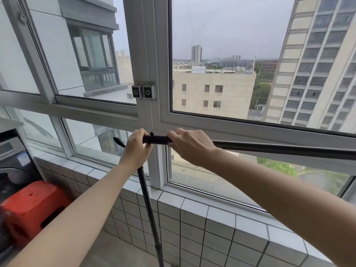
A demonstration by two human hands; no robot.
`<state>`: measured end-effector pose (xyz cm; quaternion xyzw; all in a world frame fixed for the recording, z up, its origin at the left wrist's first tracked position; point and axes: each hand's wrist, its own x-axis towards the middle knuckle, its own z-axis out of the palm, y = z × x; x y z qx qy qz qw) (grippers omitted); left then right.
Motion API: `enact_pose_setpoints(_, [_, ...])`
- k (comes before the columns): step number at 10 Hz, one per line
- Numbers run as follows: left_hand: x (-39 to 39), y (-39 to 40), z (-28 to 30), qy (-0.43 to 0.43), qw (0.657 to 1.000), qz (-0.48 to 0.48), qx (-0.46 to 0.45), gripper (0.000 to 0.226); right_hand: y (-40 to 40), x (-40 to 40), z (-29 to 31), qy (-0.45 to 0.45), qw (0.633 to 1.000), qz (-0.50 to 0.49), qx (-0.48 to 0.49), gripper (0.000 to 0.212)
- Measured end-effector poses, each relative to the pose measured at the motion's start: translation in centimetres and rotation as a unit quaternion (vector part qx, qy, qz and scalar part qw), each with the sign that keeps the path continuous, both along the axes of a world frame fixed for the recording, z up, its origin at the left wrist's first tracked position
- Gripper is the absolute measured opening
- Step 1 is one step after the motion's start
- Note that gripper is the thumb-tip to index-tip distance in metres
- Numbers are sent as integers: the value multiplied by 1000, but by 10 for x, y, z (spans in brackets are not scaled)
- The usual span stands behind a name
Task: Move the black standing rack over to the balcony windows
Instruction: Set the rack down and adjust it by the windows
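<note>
The black standing rack (279,148) stands right in front of the balcony windows (221,60). Its top bar runs level from the centre out past the right edge. One thin black upright drops from under my left hand down to the floor. My left hand (134,149) is closed around the bar's left end, where a short black hook sticks out to the left. My right hand (190,146) grips the same bar a little further right, knuckles up. A small black knob sits on the bar between my hands. The rack's base is out of view.
A low wall of white tiles (192,218) with a tiled sill runs under the windows, just beyond the upright. At the lower left stands a red plastic stool (32,207), with a grey washing machine (13,162) behind it. Two small locks (143,91) sit on the window frame.
</note>
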<state>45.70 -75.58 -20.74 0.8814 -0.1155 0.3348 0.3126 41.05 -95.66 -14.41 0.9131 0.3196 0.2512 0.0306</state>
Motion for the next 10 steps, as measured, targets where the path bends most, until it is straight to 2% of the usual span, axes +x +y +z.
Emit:
enact_pose_setpoints(2, [1, 7, -2, -1, 1000, -8, -16, 13, 6, -1, 0, -18, 1000, 24, 4, 25])
enact_pose_setpoints(5, [1, 1, 1, 12, 999, -37, -24, 13, 2, -4, -3, -40, 999, 0, 6, 26])
enact_pose_setpoints(6, [1, 2, 0, 16, 999, -33, -18, 15, 3, -7, -3, -32, 999, -7, -1, 25])
enact_pose_setpoints(7, [1, 7, 3, 56, 998, -26, 19, 15, 5, -10, -3, -13, 1000, -21, 1, 23])
enact_pose_setpoints(8, [-3, 12, 14, 115, 992, -29, 44, 20, 5, -16, 2, -8, 999, -45, 4, 22])
enact_pose_setpoints(9, [-10, 20, 20, 113, 992, -44, 42, 36, 6, -27, 6, -8, 998, -59, 10, 22])
enact_pose_setpoints(10, [-26, 28, 29, 72, 996, -40, 41, 41, -1, -44, 12, -26, 997, -61, 32, 30])
